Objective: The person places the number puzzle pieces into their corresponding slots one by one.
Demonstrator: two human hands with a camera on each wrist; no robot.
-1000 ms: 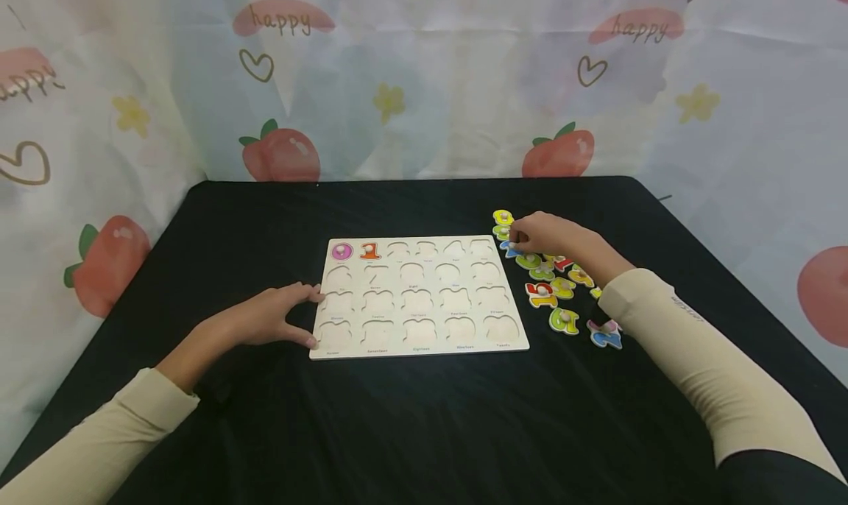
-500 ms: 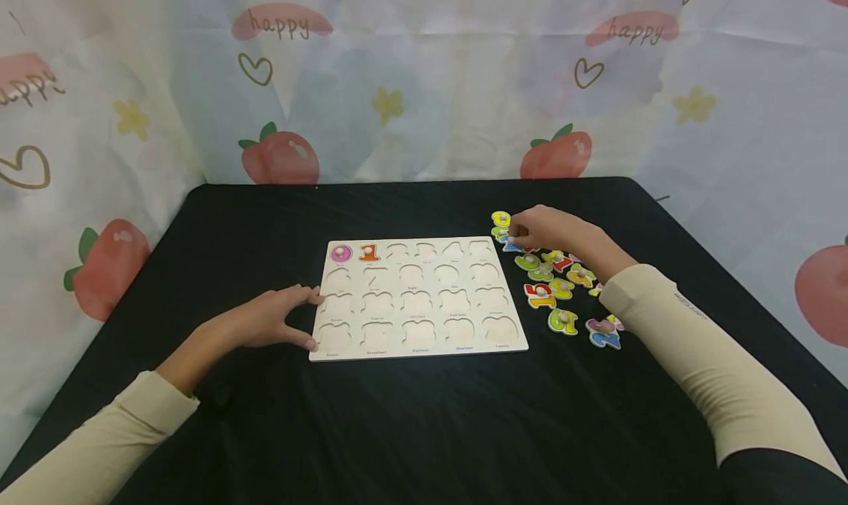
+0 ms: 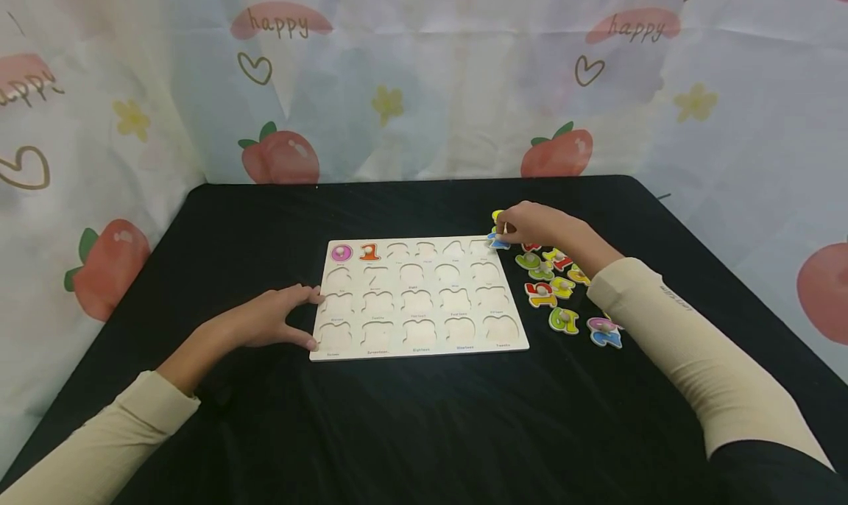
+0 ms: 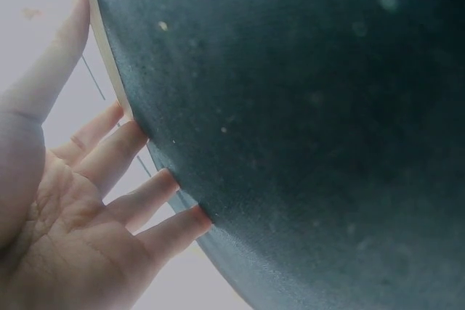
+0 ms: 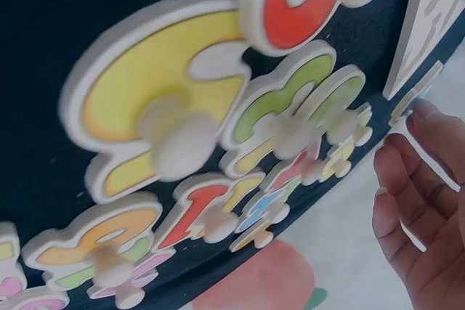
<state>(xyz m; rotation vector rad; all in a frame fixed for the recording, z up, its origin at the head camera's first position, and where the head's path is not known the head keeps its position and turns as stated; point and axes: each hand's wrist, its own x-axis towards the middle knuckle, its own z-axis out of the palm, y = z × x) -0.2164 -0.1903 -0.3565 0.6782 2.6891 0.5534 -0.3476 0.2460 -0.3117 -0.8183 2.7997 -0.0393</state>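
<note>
The pale wooden number puzzle board lies flat, with a purple 0 piece and an orange 1 piece seated at its top left. My left hand touches the board's left edge, thumb and fingers spread. In the left wrist view, the fingertips rest along that edge. At the board's top right corner, my right hand pinches a blue number piece. The right wrist view shows this piece edge-on at the fingertips, beside the board.
Several loose knobbed number pieces are strewn right of the board, among them a red-and-yellow 15, a green-and-yellow piece and a pink-and-blue piece. A black cloth covers the table; a printed curtain hangs behind.
My right hand has lifted the blue number piece from the loose pieces and moved it left to the board's top right corner. The left hand has stayed in place.
</note>
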